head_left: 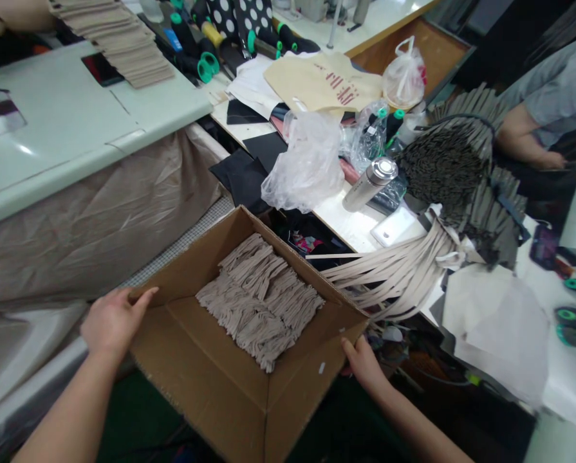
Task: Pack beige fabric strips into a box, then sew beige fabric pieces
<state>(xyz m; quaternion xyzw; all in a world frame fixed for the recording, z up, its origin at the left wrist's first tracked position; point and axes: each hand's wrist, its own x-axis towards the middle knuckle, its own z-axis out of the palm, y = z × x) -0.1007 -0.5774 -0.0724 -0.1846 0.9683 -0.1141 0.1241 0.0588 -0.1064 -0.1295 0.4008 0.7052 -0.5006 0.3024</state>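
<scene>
An uncovered cardboard box (195, 344) is held between my two hands, tilted so its inside shows. Inside lie bundles of beige fabric strips (263, 302), stacked in rows toward the far end. My left hand (114, 321) grips the left edge of the box, thumb over the rim and fingers outside. On the right side, my right hand (362, 360) pinches the box wall near its corner, with most fingers hidden behind the cardboard. Long pale straps (398, 270) hang over the table edge just beyond the right hand.
A pale green sewing table (138, 122) stands at left with more strips (118, 45) on it. The cluttered table ahead holds a plastic bag (307, 161), a steel flask (369, 183), a phone (394, 226) and dark bundled strips (442, 161). Another person's arm (524, 135) is at right.
</scene>
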